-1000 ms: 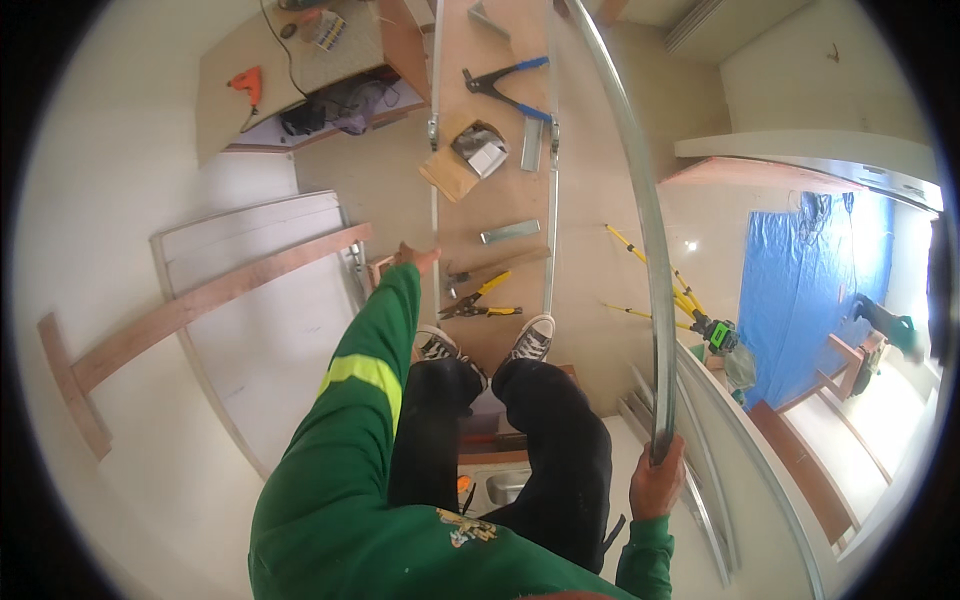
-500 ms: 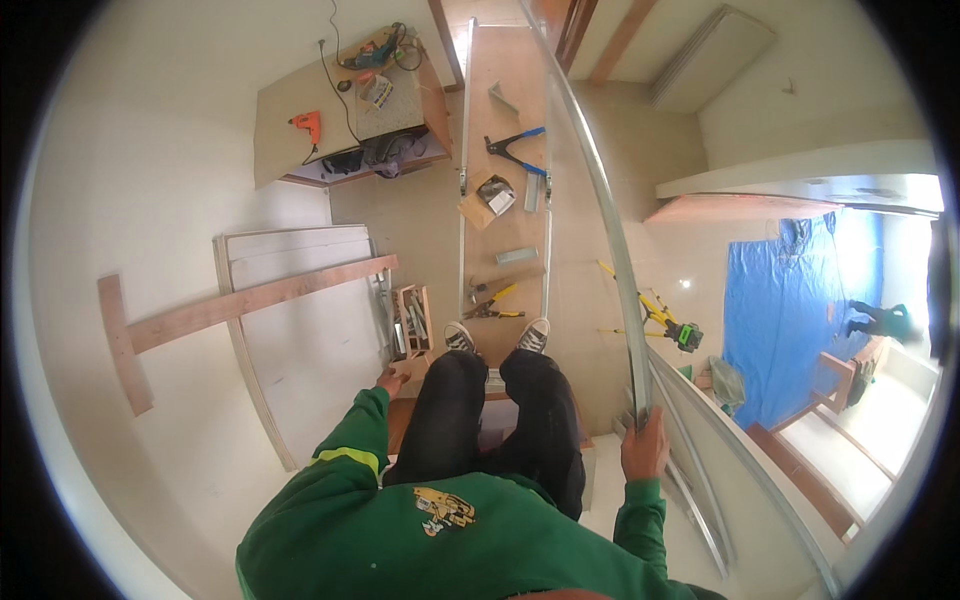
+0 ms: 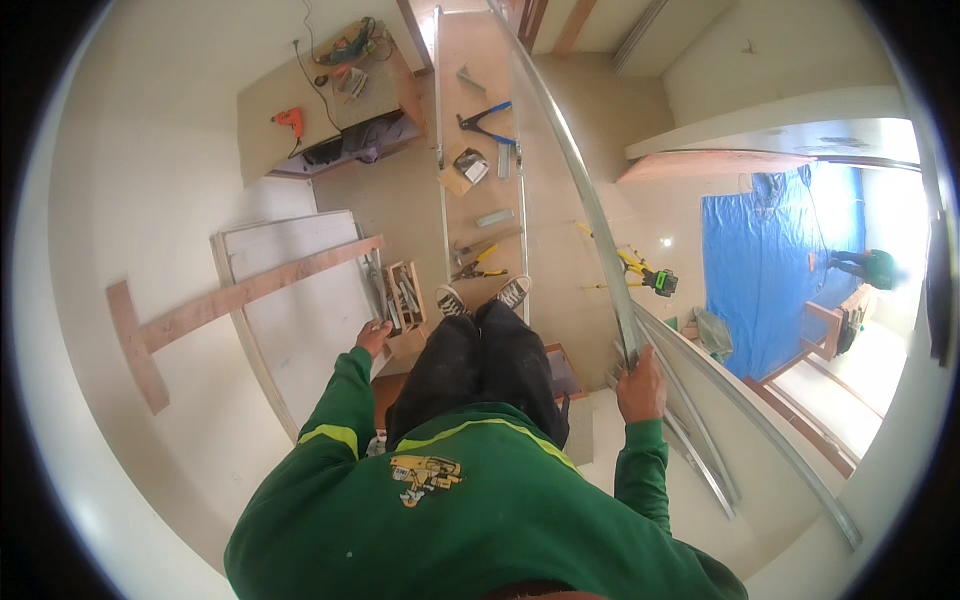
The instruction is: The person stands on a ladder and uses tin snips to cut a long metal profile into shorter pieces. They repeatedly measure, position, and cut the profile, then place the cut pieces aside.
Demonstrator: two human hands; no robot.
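My right hand [image 3: 641,388] is closed around the lower part of a long, thin metal profile [image 3: 590,200], which slants up and away to the far edge of the view. My left hand [image 3: 374,337] hangs out to the left with its fingers apart and nothing visible in it, close to a wooden tool box [image 3: 420,292] full of narrow items. Beyond my shoes, a long board [image 3: 470,45] between metal rails carries a blue-handled crimper [image 3: 485,122], yellow-handled snips [image 3: 480,264], a hammer [image 3: 488,240], short metal pieces [image 3: 494,217] and an opened carton [image 3: 468,170].
White panels [image 3: 295,270] lean at the left behind a T-shaped timber [image 3: 260,290]. An orange drill [image 3: 288,123] lies on a cabinet. At the right stand a yellow-legged laser level [image 3: 658,280] and further metal profiles [image 3: 700,460]. Another person [image 3: 878,268] is near the blue sheet [image 3: 770,270].
My legs look straighter and my feet are closer together. Both hands sit higher in view, the right still gripping the metal profile. The whole view has shifted slightly.
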